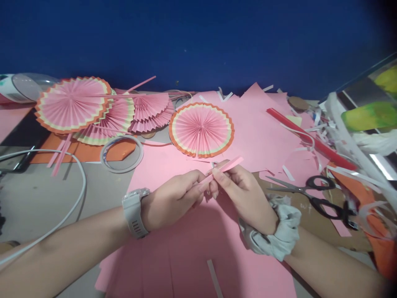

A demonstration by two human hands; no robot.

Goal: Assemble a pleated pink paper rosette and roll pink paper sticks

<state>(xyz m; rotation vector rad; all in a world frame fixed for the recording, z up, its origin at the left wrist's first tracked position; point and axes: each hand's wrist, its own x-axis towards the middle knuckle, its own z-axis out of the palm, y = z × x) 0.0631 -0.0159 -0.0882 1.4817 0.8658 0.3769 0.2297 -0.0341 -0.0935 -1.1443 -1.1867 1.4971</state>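
Note:
Both hands meet over a big pink paper sheet (186,248). My left hand (173,198), with a grey-white watch on its wrist, pinches the lower end of a narrow folded pink paper strip (228,165). My right hand (245,194), a grey scrunchie round its wrist, grips the same strip a little higher. The strip's free end points up and to the right. A finished round pink paper fan (201,129) with an orange and cream rim lies just beyond the hands.
Several more pleated fans (72,103) are stacked at the back left. A tape ring (122,154) lies on orange paper, and a white cable (62,207) loops at the left. Black-handled scissors (316,192), a red stick (310,138) and white paper scraps lie at the right.

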